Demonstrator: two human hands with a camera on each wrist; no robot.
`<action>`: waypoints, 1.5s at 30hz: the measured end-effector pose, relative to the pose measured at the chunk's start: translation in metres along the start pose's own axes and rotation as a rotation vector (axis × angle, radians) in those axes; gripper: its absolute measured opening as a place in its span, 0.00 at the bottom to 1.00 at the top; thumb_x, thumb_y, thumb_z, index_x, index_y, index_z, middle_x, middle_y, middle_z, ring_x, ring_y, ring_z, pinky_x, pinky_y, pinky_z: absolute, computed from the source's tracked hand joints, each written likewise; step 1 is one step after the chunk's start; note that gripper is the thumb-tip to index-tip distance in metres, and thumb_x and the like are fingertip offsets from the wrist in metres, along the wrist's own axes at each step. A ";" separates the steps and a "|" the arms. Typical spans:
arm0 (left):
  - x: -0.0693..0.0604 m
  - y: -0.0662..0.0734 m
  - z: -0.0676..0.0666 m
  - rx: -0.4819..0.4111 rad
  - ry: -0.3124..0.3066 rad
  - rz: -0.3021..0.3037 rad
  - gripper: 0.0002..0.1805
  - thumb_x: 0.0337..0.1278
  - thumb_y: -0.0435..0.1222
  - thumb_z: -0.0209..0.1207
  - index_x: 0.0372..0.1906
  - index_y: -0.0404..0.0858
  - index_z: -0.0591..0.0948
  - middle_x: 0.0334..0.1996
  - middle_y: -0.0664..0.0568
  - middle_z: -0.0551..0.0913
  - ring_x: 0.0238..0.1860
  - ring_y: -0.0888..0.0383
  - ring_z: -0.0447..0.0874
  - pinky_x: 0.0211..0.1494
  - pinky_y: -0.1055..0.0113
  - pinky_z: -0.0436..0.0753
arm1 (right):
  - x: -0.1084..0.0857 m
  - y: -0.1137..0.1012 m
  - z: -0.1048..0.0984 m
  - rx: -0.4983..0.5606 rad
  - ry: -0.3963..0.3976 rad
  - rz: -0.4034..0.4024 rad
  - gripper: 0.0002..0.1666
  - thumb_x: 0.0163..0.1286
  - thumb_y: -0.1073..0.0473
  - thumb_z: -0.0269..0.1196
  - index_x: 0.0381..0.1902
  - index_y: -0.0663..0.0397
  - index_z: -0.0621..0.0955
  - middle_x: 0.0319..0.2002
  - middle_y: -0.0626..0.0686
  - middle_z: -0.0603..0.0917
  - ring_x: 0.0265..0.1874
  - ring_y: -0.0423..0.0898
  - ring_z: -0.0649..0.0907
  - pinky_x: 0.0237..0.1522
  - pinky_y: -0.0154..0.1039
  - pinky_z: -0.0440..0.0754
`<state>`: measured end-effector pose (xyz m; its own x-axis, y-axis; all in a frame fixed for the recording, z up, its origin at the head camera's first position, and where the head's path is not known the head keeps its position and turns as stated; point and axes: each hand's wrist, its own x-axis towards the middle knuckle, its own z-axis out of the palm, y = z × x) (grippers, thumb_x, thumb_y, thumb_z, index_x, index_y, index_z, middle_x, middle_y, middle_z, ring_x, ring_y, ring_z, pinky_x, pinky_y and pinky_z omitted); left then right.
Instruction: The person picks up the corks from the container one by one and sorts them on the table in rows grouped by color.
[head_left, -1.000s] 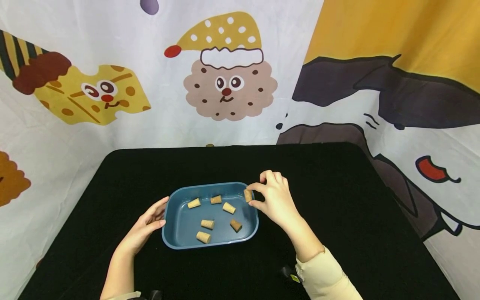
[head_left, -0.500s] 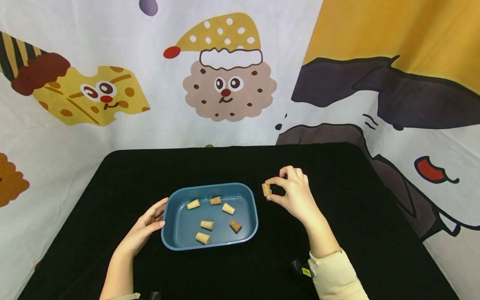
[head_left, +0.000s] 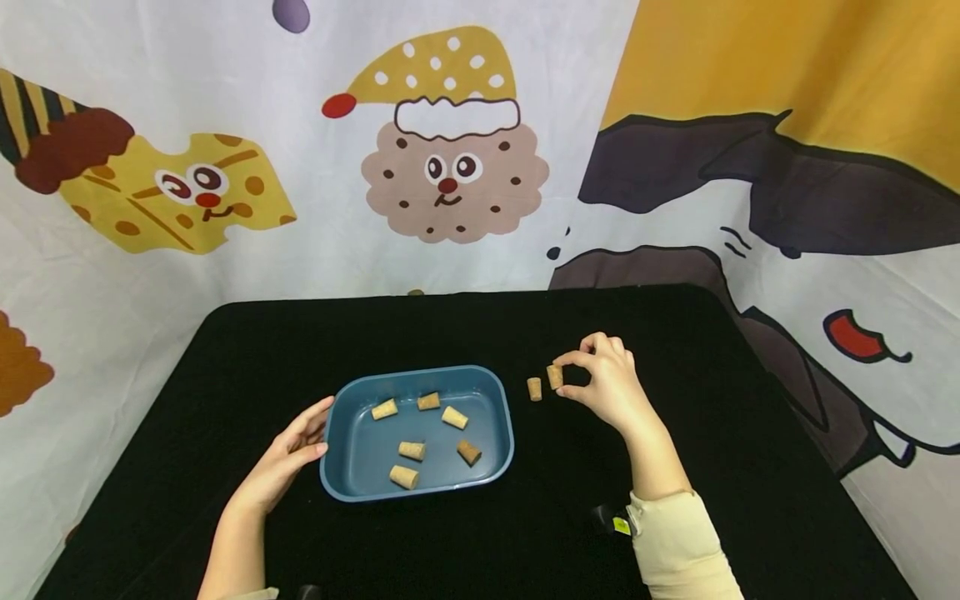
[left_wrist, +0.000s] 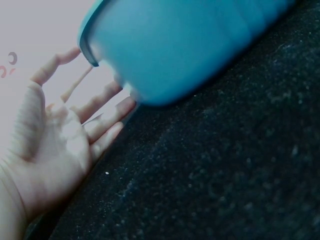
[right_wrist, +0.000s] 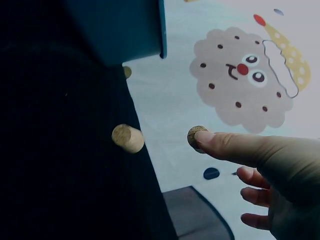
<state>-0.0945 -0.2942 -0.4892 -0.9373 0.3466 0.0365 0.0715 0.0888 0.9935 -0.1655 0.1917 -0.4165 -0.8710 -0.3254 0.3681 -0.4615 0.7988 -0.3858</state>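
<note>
A blue rectangular tray [head_left: 417,493] sits on the black table in the head view, with several cork stoppers lying in it, among them a darker brown cork [head_left: 469,452]. My left hand [head_left: 283,457] touches the tray's left end. In the left wrist view, that hand [left_wrist: 60,135] has its fingers stretched out against the tray's outer wall [left_wrist: 170,50]. Right of the tray, my right hand [head_left: 611,383] pinches a cork stopper [head_left: 554,377] between thumb and forefinger. Beside it another cork [head_left: 534,389] stands upright on the table, seen also as a cork [right_wrist: 128,138] in the right wrist view.
Black cloth [head_left: 675,350] covers the table, stretching around the tray. A white cartoon-printed curtain [head_left: 300,183] hangs behind and at the sides. A small black device [head_left: 611,520] is at the right wrist.
My right hand has moved right from above the tray's right end, carrying the pinched cork. The standing cork now shows fully beside it. My left hand has stayed at the tray.
</note>
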 end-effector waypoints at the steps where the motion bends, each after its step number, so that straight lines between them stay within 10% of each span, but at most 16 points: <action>1: 0.000 0.000 0.000 0.000 0.001 -0.001 0.33 0.67 0.29 0.47 0.75 0.40 0.53 0.67 0.42 0.65 0.59 0.59 0.74 0.56 0.65 0.74 | 0.000 0.002 0.001 0.000 -0.008 0.009 0.22 0.45 0.55 0.78 0.41 0.46 0.87 0.41 0.52 0.69 0.41 0.54 0.66 0.42 0.51 0.63; 45: 0.000 0.002 0.002 0.016 0.016 -0.008 0.33 0.67 0.30 0.48 0.74 0.39 0.54 0.68 0.35 0.62 0.59 0.61 0.73 0.56 0.67 0.73 | -0.006 0.028 0.026 0.018 -0.133 0.126 0.25 0.49 0.54 0.77 0.47 0.46 0.85 0.42 0.54 0.72 0.43 0.54 0.68 0.44 0.52 0.64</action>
<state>-0.0937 -0.2917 -0.4880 -0.9432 0.3309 0.0300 0.0689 0.1064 0.9919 -0.1778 0.2025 -0.4514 -0.9362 -0.2879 0.2015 -0.3490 0.8288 -0.4374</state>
